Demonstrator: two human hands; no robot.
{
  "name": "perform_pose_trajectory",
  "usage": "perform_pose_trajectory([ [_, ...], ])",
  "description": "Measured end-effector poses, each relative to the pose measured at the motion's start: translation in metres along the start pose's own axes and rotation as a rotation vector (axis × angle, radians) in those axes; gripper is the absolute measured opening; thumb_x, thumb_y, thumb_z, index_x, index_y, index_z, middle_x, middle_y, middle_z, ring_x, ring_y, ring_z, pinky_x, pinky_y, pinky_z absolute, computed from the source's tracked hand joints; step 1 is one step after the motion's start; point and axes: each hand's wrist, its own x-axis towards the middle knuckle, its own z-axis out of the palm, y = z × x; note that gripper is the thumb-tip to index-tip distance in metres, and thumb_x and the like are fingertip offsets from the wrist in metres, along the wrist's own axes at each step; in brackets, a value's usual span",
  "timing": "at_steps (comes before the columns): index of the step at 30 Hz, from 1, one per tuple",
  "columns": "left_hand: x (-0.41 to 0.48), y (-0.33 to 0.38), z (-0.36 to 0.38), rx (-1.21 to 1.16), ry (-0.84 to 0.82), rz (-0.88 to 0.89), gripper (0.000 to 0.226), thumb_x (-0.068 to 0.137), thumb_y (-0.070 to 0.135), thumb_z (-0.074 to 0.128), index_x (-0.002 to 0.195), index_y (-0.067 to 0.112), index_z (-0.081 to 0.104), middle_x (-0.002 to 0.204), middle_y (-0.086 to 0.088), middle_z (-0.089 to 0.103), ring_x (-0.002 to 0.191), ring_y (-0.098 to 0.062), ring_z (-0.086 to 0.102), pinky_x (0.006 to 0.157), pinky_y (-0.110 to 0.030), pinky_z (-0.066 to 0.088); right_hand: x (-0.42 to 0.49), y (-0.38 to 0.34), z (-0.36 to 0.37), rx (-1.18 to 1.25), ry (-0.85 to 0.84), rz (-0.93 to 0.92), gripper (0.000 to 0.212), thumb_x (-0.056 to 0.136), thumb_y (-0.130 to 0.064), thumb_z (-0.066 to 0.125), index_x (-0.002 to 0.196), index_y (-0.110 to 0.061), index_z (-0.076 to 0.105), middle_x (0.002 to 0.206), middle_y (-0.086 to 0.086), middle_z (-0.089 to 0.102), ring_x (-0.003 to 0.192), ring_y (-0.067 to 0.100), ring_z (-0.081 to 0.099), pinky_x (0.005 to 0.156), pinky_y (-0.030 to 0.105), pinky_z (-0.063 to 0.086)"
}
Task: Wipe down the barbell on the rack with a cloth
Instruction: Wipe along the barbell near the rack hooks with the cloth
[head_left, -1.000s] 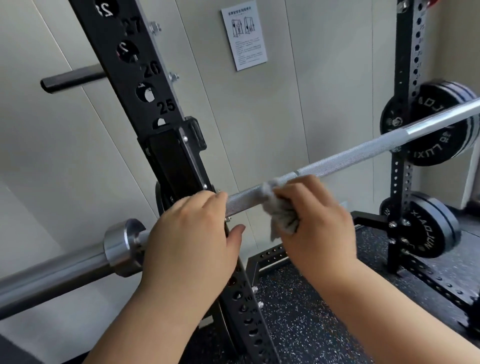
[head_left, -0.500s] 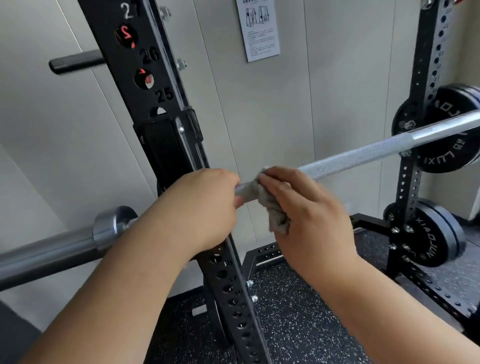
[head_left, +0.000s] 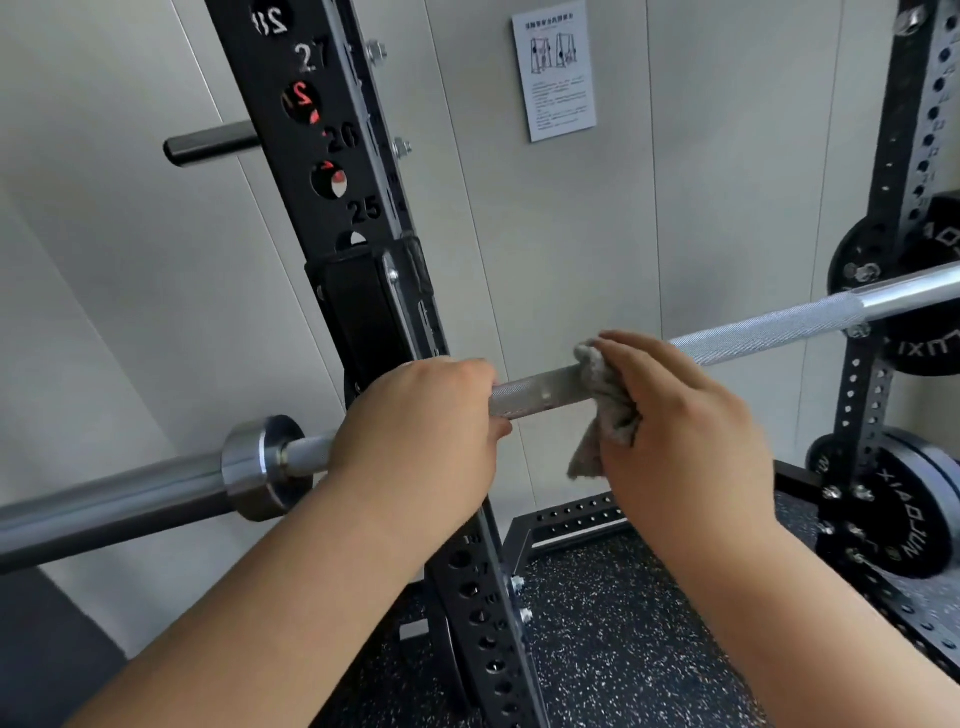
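Observation:
A silver barbell (head_left: 753, 330) lies across the black rack, rising from lower left to upper right. Its thick sleeve and collar (head_left: 260, 467) stick out on the left of the near upright (head_left: 332, 171). My left hand (head_left: 415, 431) grips the knurled shaft just right of that upright. My right hand (head_left: 685, 431) holds a small grey cloth (head_left: 605, 410) wrapped over the shaft, a short way right of the left hand. The cloth's loose end hangs below the bar.
The far upright (head_left: 904, 171) stands at the right with black weight plates (head_left: 893, 519) stored on it. A black peg (head_left: 208, 148) juts left from the near upright. A paper notice (head_left: 556, 73) hangs on the wall. Speckled rubber flooring (head_left: 623, 649) lies below.
My right hand has slid the cloth rightward along the shaft, opening a gap of bare knurling between the two hands. The left hand keeps its grip by the upright.

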Motion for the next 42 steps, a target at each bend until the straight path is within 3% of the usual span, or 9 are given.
perform_pose_trajectory([
  [5, 0.012, -0.001, -0.004, -0.022, -0.214, 0.002, 0.016, 0.105, 0.026, 0.048, 0.089, 0.026, 0.050, 0.090, 0.006, 0.058, 0.081, -0.013, 0.056, 0.063, -0.030, 0.043, -0.015, -0.023, 0.015, 0.024, -0.113, -0.210, 0.028, 0.101, -0.031, 0.064, 0.124, -0.024, 0.078, 0.135, -0.012, 0.071, 0.090, 0.018, 0.075, 0.062, 0.033, 0.061],
  [7, 0.011, 0.000, -0.001, -0.023, -0.174, -0.015, 0.014, 0.104, 0.028, 0.053, 0.090, 0.028, 0.052, 0.084, 0.007, 0.058, 0.076, -0.012, 0.055, 0.060, -0.029, 0.043, -0.011, -0.014, 0.010, 0.020, -0.161, -0.195, 0.041, 0.089, -0.035, 0.065, 0.128, -0.026, 0.076, 0.137, -0.015, 0.069, 0.091, 0.016, 0.075, 0.062, 0.034, 0.063],
  [11, 0.002, -0.001, 0.009, 0.044, -0.004, 0.001, 0.021, 0.102, 0.048, 0.054, 0.090, 0.031, 0.055, 0.074, 0.009, 0.055, 0.078, -0.017, 0.055, 0.069, -0.037, 0.049, -0.002, 0.007, -0.004, -0.039, 0.051, 0.003, 0.024, 0.108, -0.029, 0.059, 0.119, -0.020, 0.079, 0.128, -0.009, 0.074, 0.087, 0.023, 0.076, 0.062, 0.039, 0.061],
  [16, -0.005, 0.003, 0.013, 0.186, 0.196, -0.009, 0.030, 0.096, 0.058, 0.054, 0.080, 0.033, 0.056, 0.068, 0.013, 0.056, 0.071, -0.017, 0.043, 0.074, -0.033, 0.036, -0.023, -0.014, 0.008, -0.008, -0.107, -0.248, 0.036, 0.101, -0.025, 0.057, 0.132, -0.022, 0.075, 0.143, -0.010, 0.067, 0.093, 0.018, 0.076, 0.066, 0.035, 0.064],
  [21, 0.000, 0.006, 0.009, 0.170, 0.046, -0.008, 0.030, 0.096, 0.061, 0.040, 0.098, 0.035, 0.054, 0.084, 0.015, 0.060, 0.081, -0.014, 0.059, 0.095, -0.039, 0.040, -0.004, 0.008, -0.003, -0.061, 0.028, -0.010, 0.023, 0.101, -0.023, 0.071, 0.123, -0.021, 0.078, 0.131, -0.009, 0.074, 0.082, 0.023, 0.076, 0.060, 0.033, 0.060],
  [25, 0.005, 0.010, 0.004, 0.164, -0.101, -0.037, 0.040, 0.096, 0.063, 0.016, 0.103, 0.039, 0.048, 0.087, 0.016, 0.058, 0.089, -0.012, 0.057, 0.100, -0.042, 0.040, -0.026, -0.002, 0.010, -0.037, -0.107, -0.227, 0.047, 0.091, -0.019, 0.073, 0.138, -0.021, 0.071, 0.148, -0.008, 0.064, 0.093, 0.018, 0.075, 0.067, 0.034, 0.062],
  [33, 0.003, 0.010, 0.006, -0.014, 0.042, -0.152, 0.026, 0.095, 0.065, 0.044, 0.093, 0.047, 0.062, 0.065, 0.016, 0.063, 0.074, -0.007, 0.057, 0.101, -0.040, 0.037, -0.012, 0.020, -0.005, 0.038, 0.014, -0.075, 0.029, 0.104, -0.025, 0.064, 0.130, -0.022, 0.075, 0.142, -0.010, 0.068, 0.091, 0.023, 0.076, 0.063, 0.035, 0.061],
  [37, -0.002, 0.014, 0.010, 0.010, 0.147, -0.166, 0.027, 0.093, 0.068, 0.052, 0.084, 0.046, 0.063, 0.060, 0.015, 0.061, 0.074, -0.006, 0.050, 0.096, -0.038, 0.037, -0.021, 0.013, -0.003, 0.049, -0.240, -0.222, 0.071, 0.072, -0.019, 0.089, 0.140, -0.024, 0.069, 0.153, -0.013, 0.059, 0.088, 0.019, 0.074, 0.059, 0.036, 0.062],
  [42, -0.006, 0.014, 0.016, 0.086, 0.255, -0.132, 0.027, 0.089, 0.069, 0.059, 0.088, 0.043, 0.069, 0.060, 0.017, 0.058, 0.067, -0.006, 0.037, 0.083, -0.033, 0.031, 0.003, 0.035, -0.021, 0.045, 0.015, -0.017, 0.026, 0.103, -0.023, 0.066, 0.125, -0.026, 0.078, 0.135, -0.013, 0.072, 0.084, 0.018, 0.078, 0.059, 0.037, 0.063],
])
